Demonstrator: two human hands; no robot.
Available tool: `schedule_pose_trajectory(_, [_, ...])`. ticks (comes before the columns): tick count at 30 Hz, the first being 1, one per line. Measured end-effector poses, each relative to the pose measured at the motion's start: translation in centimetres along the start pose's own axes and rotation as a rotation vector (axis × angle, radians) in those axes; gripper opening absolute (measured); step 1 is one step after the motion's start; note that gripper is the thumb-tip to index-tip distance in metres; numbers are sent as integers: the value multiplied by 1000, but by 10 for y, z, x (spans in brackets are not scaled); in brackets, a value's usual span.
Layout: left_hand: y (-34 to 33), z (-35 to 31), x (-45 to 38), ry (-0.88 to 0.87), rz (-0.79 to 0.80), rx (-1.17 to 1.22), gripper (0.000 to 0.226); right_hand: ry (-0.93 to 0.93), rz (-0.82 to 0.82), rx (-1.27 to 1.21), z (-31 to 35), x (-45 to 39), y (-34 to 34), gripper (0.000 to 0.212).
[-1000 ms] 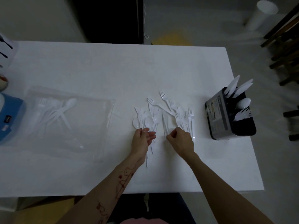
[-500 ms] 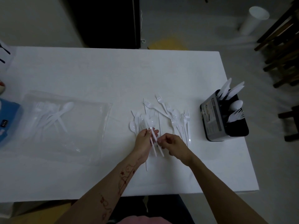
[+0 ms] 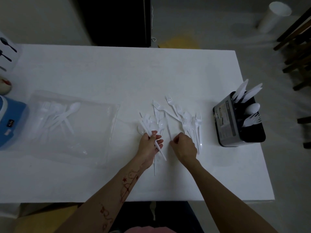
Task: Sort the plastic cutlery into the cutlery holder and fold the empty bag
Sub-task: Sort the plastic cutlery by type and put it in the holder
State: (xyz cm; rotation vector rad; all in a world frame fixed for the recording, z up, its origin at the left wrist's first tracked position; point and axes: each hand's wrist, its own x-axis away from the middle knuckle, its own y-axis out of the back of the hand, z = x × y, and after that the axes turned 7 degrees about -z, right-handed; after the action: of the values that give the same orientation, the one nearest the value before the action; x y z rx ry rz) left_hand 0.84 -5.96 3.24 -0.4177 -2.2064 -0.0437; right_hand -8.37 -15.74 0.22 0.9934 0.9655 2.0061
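Observation:
A loose pile of white plastic cutlery (image 3: pixel 175 115), forks and spoons, lies mid-table. My left hand (image 3: pixel 149 145) grips a couple of white knives (image 3: pixel 146 126) that slant up-left across its fingers. Just to its right, my right hand (image 3: pixel 184 145) pinches the lower end of another white knife (image 3: pixel 168 130) lying on the table. The black cutlery holder (image 3: pixel 235 123) stands at the right edge with knives, a spoon and forks upright in it. A clear plastic bag (image 3: pixel 84 135) lies flat at the left, with several pieces of cutlery inside.
A blue box (image 3: pixel 10 121) sits at the table's left edge, with a white card showing black spoons (image 3: pixel 6 51) behind it. Dark wooden chairs (image 3: pixel 297 52) and a white cylinder (image 3: pixel 274 15) stand on the floor to the right.
My left hand has lifted knives out of the pile and holds them slanted. My right hand came toward it, then moved back right onto another knife in the pile.

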Motion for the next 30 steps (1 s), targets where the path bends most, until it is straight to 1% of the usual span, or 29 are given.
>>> schedule_pose_trajectory(2, [1, -1, 1, -10, 6, -31, 21, -26, 8, -23, 0, 2, 6, 16])
schedule_pose_trajectory(4, [0, -1, 3, -13, 14, -63, 22, -2, -16, -54, -5, 6, 13, 16])
schedule_pose_trajectory(7, [-4, -2, 5, -8, 28, -73, 24, 186, -80, -135, -12, 16, 20, 15])
schedule_pose_trajectory(11, [-10, -4, 7, 17, 85, -3, 27, 525, -50, -127, -14, 22, 25, 11])
schedule_pose_trajectory(13, [-12, -5, 7, 27, 86, 41, 22, 615, -33, -118, -12, 23, 26, 10])
schedule_pose_trajectory(14, [-12, -6, 7, 21, 62, 52, 19, 615, -24, -132, -11, 23, 25, 12])
schedule_pose_trajectory(15, [-11, -7, 6, 9, 19, 50, 17, 579, -19, -158, -10, 23, 24, 16])
schedule_pose_trajectory(17, [-6, -9, 4, -17, -71, 54, 17, 437, -33, -215, -8, 17, 19, 20])
schedule_pose_trajectory(19, [1, -10, 2, -30, -111, 72, 17, 295, -72, -204, -5, 6, 12, 18])
schedule_pose_trajectory(24, [24, -7, -2, -35, -143, 57, 20, 103, -29, -59, 19, -13, -11, 14])
schedule_pose_trajectory(26, [30, -6, -3, -41, -150, 52, 23, -3, -40, -89, 28, -16, -19, 14])
schedule_pose_trajectory(28, [33, -5, -3, -45, -154, 31, 23, -91, -69, -137, 34, -18, -24, 19])
schedule_pose_trajectory(30, [34, -6, -2, -46, -147, 5, 22, -125, -87, -161, 38, -18, -27, 24])
